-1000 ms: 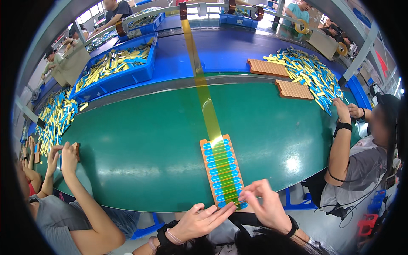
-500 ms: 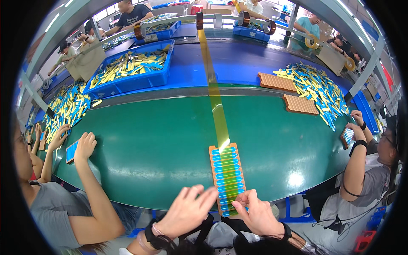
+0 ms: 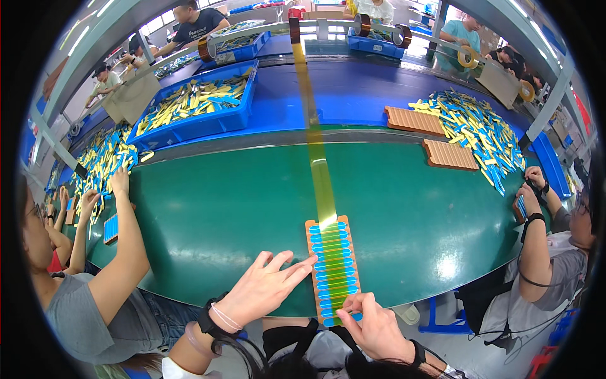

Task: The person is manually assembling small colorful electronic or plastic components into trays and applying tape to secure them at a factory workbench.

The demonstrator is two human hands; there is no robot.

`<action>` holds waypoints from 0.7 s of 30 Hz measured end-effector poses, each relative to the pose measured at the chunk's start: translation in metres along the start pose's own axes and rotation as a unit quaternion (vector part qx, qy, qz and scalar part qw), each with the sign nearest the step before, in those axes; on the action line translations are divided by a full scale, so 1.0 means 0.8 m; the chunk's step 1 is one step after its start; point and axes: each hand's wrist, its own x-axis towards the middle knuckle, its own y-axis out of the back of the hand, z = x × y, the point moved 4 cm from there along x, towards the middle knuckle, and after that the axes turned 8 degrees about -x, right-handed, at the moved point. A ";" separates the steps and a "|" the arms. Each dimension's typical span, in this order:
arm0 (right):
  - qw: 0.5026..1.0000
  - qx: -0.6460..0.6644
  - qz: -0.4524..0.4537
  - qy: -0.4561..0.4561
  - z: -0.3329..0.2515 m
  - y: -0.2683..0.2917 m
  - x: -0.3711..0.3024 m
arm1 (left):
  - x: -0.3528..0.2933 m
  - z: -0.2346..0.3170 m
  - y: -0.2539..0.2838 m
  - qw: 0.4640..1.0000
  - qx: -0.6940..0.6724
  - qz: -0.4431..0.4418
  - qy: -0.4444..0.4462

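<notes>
An orange grooved tray lies lengthwise before me at the green table's near edge. Blue flat strips fill its grooves side by side. Amber see-through tape comes down from a roll at the far bar and runs along the middle of the strips. My left hand is beside the tray with its fingers spread, the index fingertip at the tray's left edge. At the near end, my right hand pinches the tape between thumb and fingers; the tape's very end is hidden there.
Two brown grooved trays lie far right beside a pile of yellow and blue strips. A blue bin and another pile are far left. Tape rolls hang on a bar. Co-workers' arms reach in at both sides.
My left hand has moved left and up, off the tray's near part to its left edge. The tray has shifted slightly left. The co-worker at left has reached toward the pile.
</notes>
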 end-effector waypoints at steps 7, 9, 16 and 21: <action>0.999 -0.028 -0.031 -0.025 -0.004 0.001 0.010 | 0.037 -0.046 0.021 0.981 -0.172 -0.002 0.091; 0.997 -0.014 -0.059 -0.050 -0.008 0.000 0.015 | 0.064 -0.092 0.021 0.899 -0.382 0.112 0.184; 0.993 -0.056 -0.088 -0.054 -0.024 -0.002 0.028 | 0.165 -0.163 -0.019 0.569 -0.758 0.103 0.301; 0.991 -0.055 -0.109 -0.058 -0.032 0.003 0.045 | 0.170 -0.159 -0.018 0.691 -0.669 0.190 0.199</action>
